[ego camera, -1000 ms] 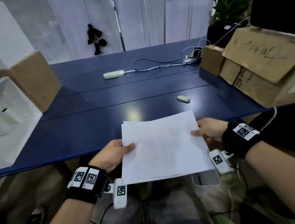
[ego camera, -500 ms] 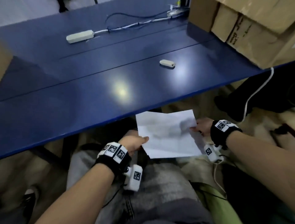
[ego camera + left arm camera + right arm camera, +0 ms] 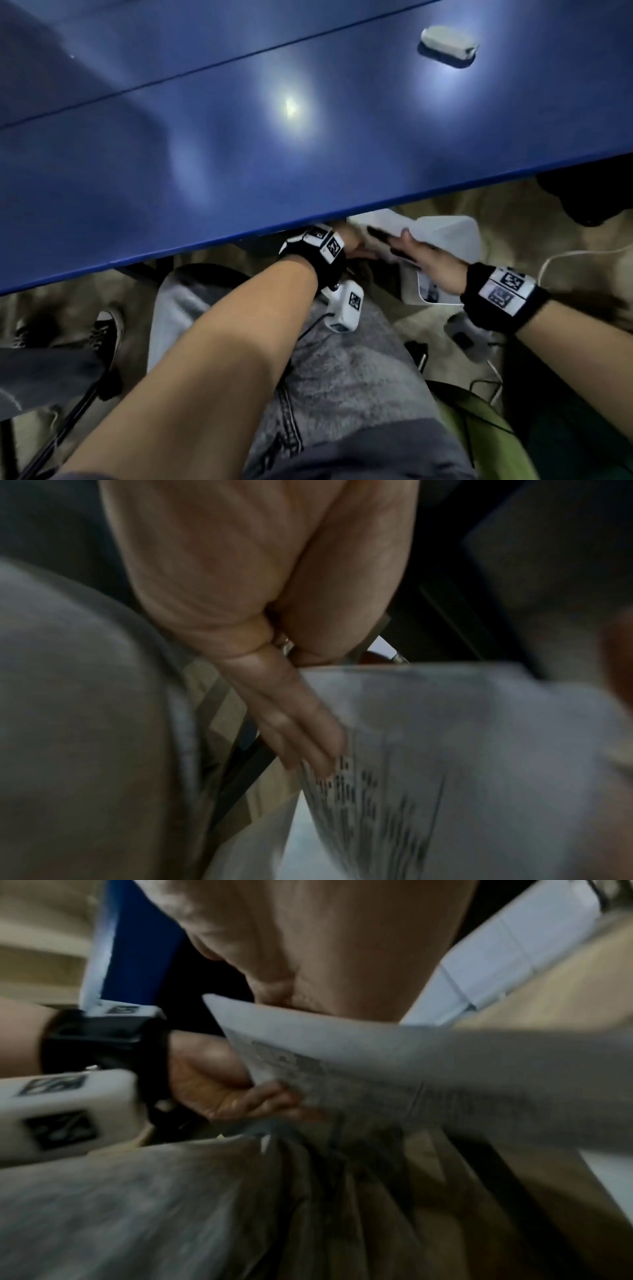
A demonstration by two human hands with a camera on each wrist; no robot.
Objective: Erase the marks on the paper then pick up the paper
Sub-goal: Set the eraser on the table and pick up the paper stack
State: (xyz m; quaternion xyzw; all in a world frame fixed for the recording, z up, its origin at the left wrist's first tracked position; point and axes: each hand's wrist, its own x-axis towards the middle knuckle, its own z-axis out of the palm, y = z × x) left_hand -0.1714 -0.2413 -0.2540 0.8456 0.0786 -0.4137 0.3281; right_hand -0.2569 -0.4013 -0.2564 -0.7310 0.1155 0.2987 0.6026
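Both hands hold the white paper [image 3: 452, 236] below the near edge of the blue table [image 3: 239, 137], over my lap. My left hand [image 3: 346, 240], half hidden by the table edge, grips the paper's left edge with its fingers [image 3: 240, 1096] curled under it and its thumb on top. My right hand [image 3: 418, 257] lies on top of the sheet with straight fingers. Blurred printed lines show on the paper's [image 3: 445, 737] underside. The paper [image 3: 411, 1064] hides the right hand's fingers in the right wrist view. A white eraser [image 3: 447, 42] lies on the table, far right.
My grey jeans leg [image 3: 342, 377] is right under the hands. A white rounded device [image 3: 431, 294] with a white cable [image 3: 565, 257] sits on the floor below my right hand. A black sneaker [image 3: 106, 329] is at the left and a green object [image 3: 479, 428] at the lower right.
Both hands carried the paper from above the table edge down below it, toward the underside. My right hand went from pinching the right edge to lying flat on the sheet. The view tilted down.
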